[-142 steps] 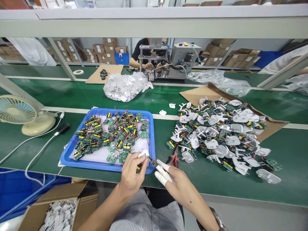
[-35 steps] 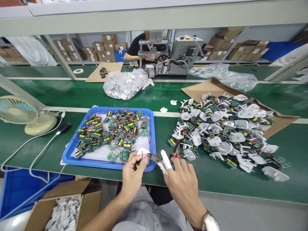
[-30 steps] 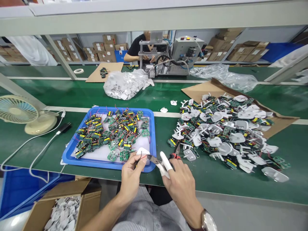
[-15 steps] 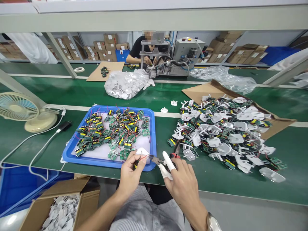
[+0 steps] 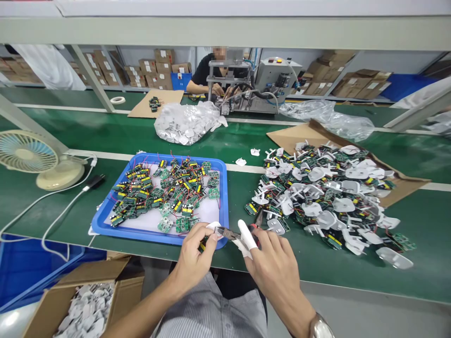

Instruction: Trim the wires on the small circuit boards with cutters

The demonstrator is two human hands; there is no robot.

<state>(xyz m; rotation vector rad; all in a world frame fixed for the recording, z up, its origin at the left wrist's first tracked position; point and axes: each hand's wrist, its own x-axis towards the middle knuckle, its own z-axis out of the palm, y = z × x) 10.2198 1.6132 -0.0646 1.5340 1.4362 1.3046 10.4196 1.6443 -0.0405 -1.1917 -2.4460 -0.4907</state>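
My left hand (image 5: 193, 251) is closed, pinching a white plug cover (image 5: 213, 226) just above the front right of the blue tray (image 5: 158, 238). Part of a circuit board shows under its fingers; the rest is hidden. My right hand (image 5: 273, 265), with white covers on thumb and forefinger, is closed round pliers (image 5: 228, 233). Their jaw tips meet the plug cover close to the left fingertips; whether a wire is between them, I cannot tell. Behind the right hand lies another dark-tipped tool (image 5: 260, 217). The tray carries many green circuit boards (image 5: 141, 192) with yellow parts and red wires.
At right, white plug covers wired to boards (image 5: 343, 204) lie heaped on cardboard (image 5: 405, 180). A fan (image 5: 59, 176) and cables stand left. Beyond are a bag of white parts (image 5: 186, 124) and a co-worker (image 5: 202, 77) at a machine (image 5: 271, 84). Below sits an open carton (image 5: 120, 291).
The plug cover has tilted, showing less of its white face. Both hands have shifted slightly, and the right has turned a little with the pliers, their jaws still at the cover.
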